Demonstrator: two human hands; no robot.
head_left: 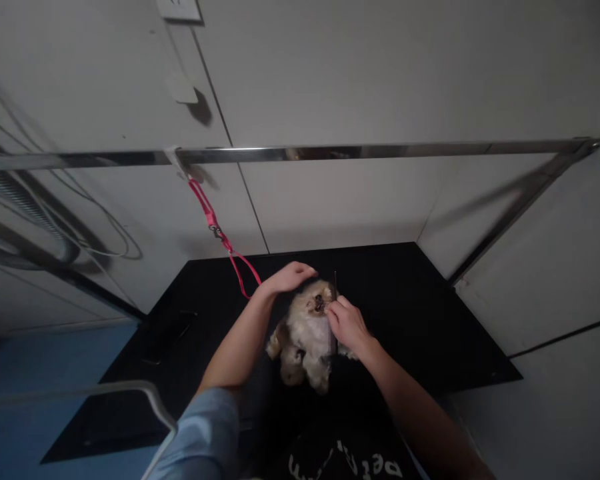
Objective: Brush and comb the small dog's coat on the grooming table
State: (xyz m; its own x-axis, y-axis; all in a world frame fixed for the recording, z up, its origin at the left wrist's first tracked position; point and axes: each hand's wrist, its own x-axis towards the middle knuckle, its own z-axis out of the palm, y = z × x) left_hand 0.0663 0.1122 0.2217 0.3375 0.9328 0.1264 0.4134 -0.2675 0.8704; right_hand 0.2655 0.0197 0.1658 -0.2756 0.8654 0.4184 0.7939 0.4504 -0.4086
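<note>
A small cream-coloured dog (307,327) is on the black tabletop (405,300), close in front of my body, its muzzle turned up toward me. My left hand (294,275) is curled at the top of the dog's head, on the left side. Its fingers are bent together, and whatever may be between them is hidden. At the right of the dog's muzzle, my right hand (347,320) is closed round a thin comb (334,345). The comb stands roughly upright in the view, with one end above my fingers and the other along the dog's chest.
A pink leash loop (210,217) hangs from a metal bar (330,153) onto the table's back edge. A dark flat object (170,335) lies at the table's left. Hoses and cables (35,207) hang along the left wall. A pale curved tube (153,400) crosses the lower left.
</note>
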